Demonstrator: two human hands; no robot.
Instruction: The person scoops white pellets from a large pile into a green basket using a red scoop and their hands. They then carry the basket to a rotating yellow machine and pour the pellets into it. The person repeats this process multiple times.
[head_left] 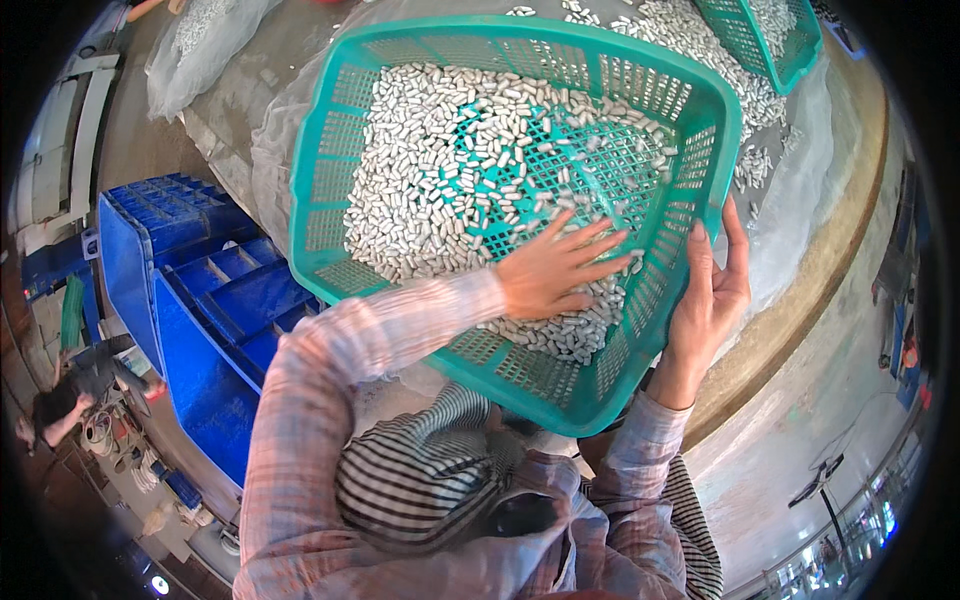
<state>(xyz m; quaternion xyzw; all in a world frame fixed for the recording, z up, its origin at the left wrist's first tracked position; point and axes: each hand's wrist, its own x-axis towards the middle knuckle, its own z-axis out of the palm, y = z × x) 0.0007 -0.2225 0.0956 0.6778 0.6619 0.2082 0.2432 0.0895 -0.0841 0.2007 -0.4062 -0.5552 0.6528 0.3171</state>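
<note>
Obs. standing nearby: L hand (555, 270) palm down, fingers spread, among the white pcs (410, 180) inside green basket (440, 45). R hand (705, 300) clasps the rt. rim, thumb & fingers astride it. Basket sits in front of person's torso; support underneath hidden. Pcs thick at L side, plus smaller heap nr lower rt. corner; mesh floor partly bare betw.

Risks (est.): a hard sweep by L hand could flick pcs over lower rim. R grip slipping → basket could tip, esp. w/ uneven load. Spilled pcs might mix w/ loose pile (690, 45) beyond rim. Heavy pressing could dent pcs, if soft.
</note>
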